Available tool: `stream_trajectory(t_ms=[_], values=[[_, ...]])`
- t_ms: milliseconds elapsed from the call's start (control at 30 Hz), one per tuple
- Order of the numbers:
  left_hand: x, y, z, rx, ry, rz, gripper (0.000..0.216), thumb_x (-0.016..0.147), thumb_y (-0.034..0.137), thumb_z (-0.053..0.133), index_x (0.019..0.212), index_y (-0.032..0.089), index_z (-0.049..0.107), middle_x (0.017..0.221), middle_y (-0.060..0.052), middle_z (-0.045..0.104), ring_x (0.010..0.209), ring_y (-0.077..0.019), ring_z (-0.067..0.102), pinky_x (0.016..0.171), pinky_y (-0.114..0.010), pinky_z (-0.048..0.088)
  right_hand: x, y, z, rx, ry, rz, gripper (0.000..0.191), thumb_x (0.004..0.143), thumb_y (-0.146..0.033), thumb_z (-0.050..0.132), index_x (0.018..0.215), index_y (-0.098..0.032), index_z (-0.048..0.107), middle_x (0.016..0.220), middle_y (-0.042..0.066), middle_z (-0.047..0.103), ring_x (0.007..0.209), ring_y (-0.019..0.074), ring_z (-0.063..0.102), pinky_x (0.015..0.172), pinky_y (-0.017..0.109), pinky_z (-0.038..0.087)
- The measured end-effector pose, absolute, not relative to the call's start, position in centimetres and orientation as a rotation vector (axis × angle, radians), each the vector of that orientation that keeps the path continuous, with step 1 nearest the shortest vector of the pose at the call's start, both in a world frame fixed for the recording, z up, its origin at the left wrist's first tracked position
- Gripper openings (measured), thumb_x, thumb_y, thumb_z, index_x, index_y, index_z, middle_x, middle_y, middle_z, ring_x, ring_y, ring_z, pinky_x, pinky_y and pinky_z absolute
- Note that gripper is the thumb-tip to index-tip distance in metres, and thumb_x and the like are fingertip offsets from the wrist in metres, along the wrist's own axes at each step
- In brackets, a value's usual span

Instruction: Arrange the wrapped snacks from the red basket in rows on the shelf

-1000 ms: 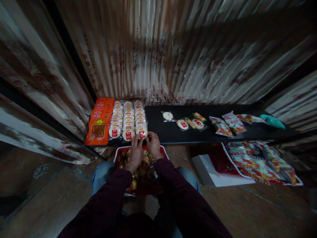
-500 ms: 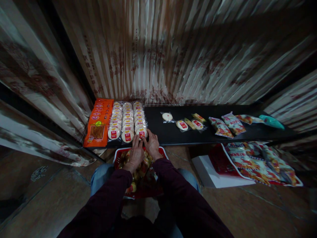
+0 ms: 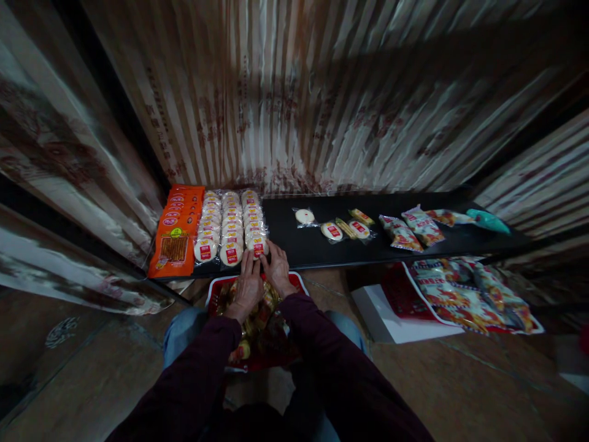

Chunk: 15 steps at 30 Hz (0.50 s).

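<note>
Cake packet (image 3: pixel 257 246) at shelf edge (image 3: pixel 322 265), both hands' fingers (image 3: pixel 251 261) pinching it; bare shelf rightward.

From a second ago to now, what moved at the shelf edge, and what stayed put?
Little changed. The left hand and right hand stay together at the front of the rows of round packets, fingers on the nearest ones; whether they grip is unclear. Everything drifts slightly left in frame, which looks like head motion. The orange packs, loose snacks and black shelf are unchanged.
</note>
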<state>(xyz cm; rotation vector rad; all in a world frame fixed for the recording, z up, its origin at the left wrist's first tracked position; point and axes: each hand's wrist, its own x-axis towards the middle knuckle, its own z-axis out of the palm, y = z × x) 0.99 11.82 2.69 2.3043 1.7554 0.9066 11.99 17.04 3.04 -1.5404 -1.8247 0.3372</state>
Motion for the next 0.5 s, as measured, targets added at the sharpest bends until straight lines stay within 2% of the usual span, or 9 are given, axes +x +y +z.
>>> stream_trajectory(t_ms=[100,500], values=[[1.1,11.5,2.2,2.322,1.740,0.908,0.063,0.074,0.000,0.043,0.136,0.009,0.043,0.151,-0.017,0.033,0.146,-0.0295,0.012,0.115,-0.053,0.030,12.2,16.7,2.8,-1.539,-1.810,0.342,0.048,0.087,-0.024,0.049,0.134,-0.014,0.048,0.130,0.014,0.055,0.114,0.0247,0.051,0.099,0.039,0.042],[1.3,11.3,1.8,2.348,1.743,0.892,0.055,0.077,0.000,0.041,0.131,0.005,0.046,0.150,-0.020,0.033,0.146,-0.0290,0.013,0.115,-0.052,0.031,13.0,16.2,2.7,-1.474,-1.795,0.405,0.048,0.087,-0.024,0.049,0.134,-0.016,0.049,0.131,0.013,0.055,0.120,0.0243,0.049,0.102,0.040,0.041]])
